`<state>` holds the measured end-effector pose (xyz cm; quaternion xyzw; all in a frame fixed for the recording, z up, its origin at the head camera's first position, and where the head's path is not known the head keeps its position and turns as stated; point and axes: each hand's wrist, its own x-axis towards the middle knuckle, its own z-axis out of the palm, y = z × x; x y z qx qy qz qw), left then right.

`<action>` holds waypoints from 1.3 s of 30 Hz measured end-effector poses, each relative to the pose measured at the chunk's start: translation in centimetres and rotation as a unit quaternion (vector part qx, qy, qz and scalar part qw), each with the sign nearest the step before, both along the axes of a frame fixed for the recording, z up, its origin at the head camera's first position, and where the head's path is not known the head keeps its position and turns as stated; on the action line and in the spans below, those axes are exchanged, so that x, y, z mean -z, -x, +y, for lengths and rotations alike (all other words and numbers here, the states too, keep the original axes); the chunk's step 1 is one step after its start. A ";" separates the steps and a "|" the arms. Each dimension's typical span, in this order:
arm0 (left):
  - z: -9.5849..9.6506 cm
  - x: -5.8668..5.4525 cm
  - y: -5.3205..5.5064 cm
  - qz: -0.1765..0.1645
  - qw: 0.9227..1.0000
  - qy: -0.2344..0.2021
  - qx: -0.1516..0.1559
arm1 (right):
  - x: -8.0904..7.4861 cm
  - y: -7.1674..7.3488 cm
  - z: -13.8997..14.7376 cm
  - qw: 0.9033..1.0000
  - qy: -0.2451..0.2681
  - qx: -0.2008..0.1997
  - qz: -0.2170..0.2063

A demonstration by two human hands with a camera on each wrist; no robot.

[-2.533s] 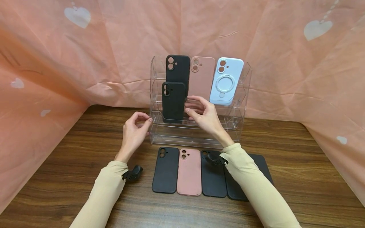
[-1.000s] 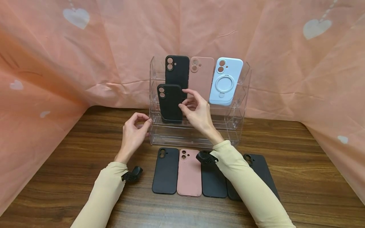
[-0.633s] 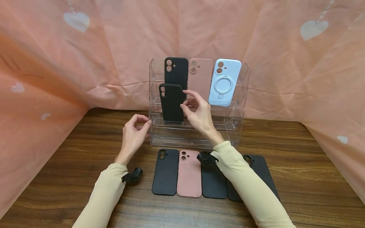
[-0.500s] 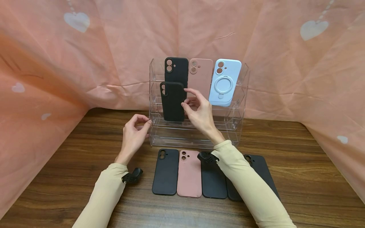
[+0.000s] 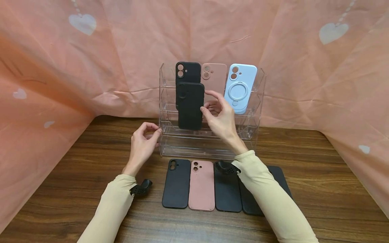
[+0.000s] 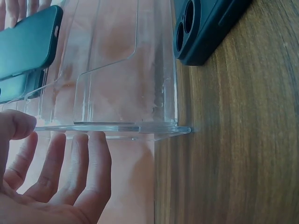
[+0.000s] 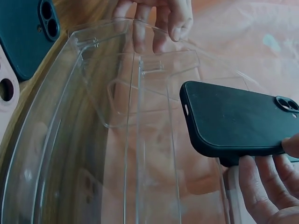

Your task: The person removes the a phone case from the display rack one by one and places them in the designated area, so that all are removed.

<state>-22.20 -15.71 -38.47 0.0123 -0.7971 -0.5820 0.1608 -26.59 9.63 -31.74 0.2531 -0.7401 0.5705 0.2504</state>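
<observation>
My right hand (image 5: 220,118) pinches a black phone case (image 5: 190,111) by its right edge, thumb in front and fingers behind. The case stands nearly upright at a middle tier of a clear acrylic display stand (image 5: 209,143), overlapping another black phone case (image 5: 188,72) behind it. In the right wrist view, the held case (image 7: 233,121) shows its lower end over the clear ledges. My left hand (image 5: 141,141) grips the stand's left side panel, thumb on one side and fingers on the other, as the left wrist view shows.
On the upper tier stand a pink phone case (image 5: 214,76) and a light blue one (image 5: 247,82) with a ring. Before the stand lie a black case (image 5: 177,185), a pink case (image 5: 202,187) and more black ones, partly under the right sleeve (image 5: 267,189). Pink cloth (image 5: 130,50) hangs behind.
My right hand has taken hold of the front black case, which tilted left, then came upright and shifted right and slightly up. The left hand has stayed on the stand's side.
</observation>
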 end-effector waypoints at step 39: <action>-0.2 0.2 -0.1 -0.003 1.000 0.006 -0.001 | -1.9 -3.2 9.1 0.994 0.087 -0.022 -0.059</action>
